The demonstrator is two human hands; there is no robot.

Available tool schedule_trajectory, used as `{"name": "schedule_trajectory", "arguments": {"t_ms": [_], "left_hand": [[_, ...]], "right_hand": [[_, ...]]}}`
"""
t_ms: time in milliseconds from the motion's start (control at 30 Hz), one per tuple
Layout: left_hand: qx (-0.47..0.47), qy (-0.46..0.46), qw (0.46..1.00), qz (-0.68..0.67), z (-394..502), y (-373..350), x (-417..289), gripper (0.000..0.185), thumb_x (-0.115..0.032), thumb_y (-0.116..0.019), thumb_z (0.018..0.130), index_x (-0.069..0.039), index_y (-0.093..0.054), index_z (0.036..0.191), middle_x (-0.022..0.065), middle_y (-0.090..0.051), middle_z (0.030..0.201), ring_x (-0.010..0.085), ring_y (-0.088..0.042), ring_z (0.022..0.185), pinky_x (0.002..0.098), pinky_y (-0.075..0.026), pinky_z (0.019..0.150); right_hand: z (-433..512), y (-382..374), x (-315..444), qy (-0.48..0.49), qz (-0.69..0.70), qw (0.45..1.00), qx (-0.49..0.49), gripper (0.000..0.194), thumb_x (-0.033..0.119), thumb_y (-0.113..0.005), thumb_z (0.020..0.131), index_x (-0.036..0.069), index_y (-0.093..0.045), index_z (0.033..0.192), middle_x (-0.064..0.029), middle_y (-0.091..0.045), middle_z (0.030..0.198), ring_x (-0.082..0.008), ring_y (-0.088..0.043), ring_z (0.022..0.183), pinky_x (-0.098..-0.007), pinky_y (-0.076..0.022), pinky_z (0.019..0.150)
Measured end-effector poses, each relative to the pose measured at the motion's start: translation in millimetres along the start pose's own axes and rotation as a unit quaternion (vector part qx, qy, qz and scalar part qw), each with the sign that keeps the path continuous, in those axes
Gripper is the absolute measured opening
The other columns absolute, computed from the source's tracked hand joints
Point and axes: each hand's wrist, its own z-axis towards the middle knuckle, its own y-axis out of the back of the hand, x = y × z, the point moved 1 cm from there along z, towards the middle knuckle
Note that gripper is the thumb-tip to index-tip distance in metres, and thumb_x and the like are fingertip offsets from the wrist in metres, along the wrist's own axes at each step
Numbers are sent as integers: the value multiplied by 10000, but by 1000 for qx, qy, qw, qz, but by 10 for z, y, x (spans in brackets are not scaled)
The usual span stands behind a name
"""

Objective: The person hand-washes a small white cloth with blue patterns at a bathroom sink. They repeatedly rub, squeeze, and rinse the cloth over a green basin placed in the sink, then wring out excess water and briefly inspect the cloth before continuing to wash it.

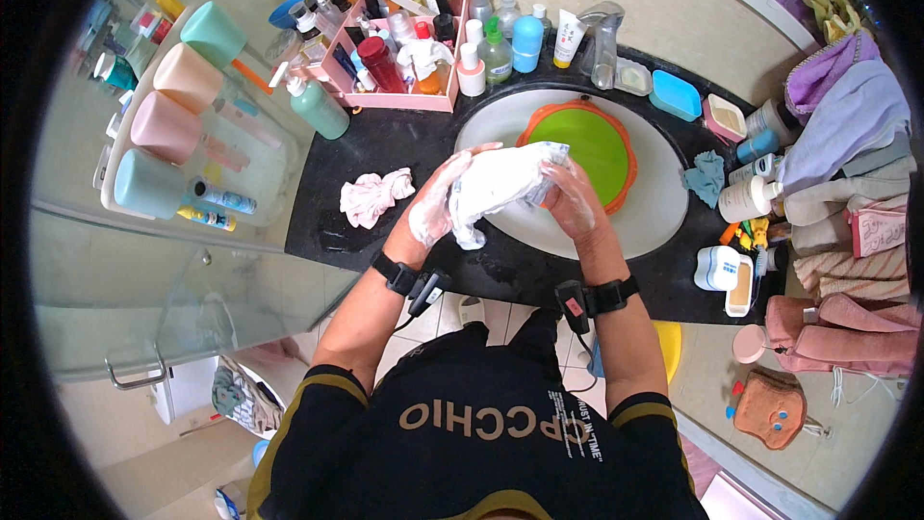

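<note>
A wet white cloth (498, 180) hangs bunched between my two hands above the near left rim of the sink. My left hand (435, 202), coated in white lather, grips its left end. At the other end my right hand (574, 195) holds it, with suds on the back of the hand. Below and beyond the cloth, a green basin with an orange scalloped rim (586, 148) sits in the white oval sink (660, 209). A crumpled pale pink cloth (374, 195) lies on the black counter to the left of my left hand.
A pink organizer (404, 101) crowded with bottles and a green pump bottle (317, 107) stand at the back left. Behind the sink is the faucet (603, 50). A blue cloth (704, 177), bottles and soap boxes line the right side. Towels (841, 130) hang at far right.
</note>
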Motion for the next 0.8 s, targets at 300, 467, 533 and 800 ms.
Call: {"name": "schedule_trajectory", "arguments": {"t_ms": [300,467,533,800], "left_hand": [[-78,89,991,-55,-10,81,86,436,-300,-497,950,-2,-484,1267,130,-588,1194,185,-610,1040,326,-494,912],[-57,15,998,-11,-30,65,13,326,-107,-528,921,7,-513,1226,113,-594,1182,197,-594,1069,325,-497,911],[-62,-2,998,-6,-41,33,-31,323,-102,-532,919,0,-515,1225,111,-593,1181,195,-589,1075,326,-496,914],[-124,-41,991,0,-71,-27,-202,240,-104,-564,907,-22,-586,1131,66,-640,1067,154,-621,976,284,-510,847]], "right_hand": [[40,-25,40,-18,-14,999,33,335,63,-584,818,68,-506,1144,-18,-533,986,-118,-536,909,-253,-447,794],[20,-11,90,-12,-43,999,20,326,97,-566,851,35,-514,1167,-31,-560,1044,-127,-545,936,-260,-447,834],[8,4,107,-29,-31,999,12,305,131,-554,881,25,-524,1165,-37,-573,1051,-127,-552,933,-257,-445,848],[37,43,206,0,-175,983,-53,241,194,-529,930,10,-582,1076,-15,-592,976,-97,-539,871,-234,-431,799]]}}
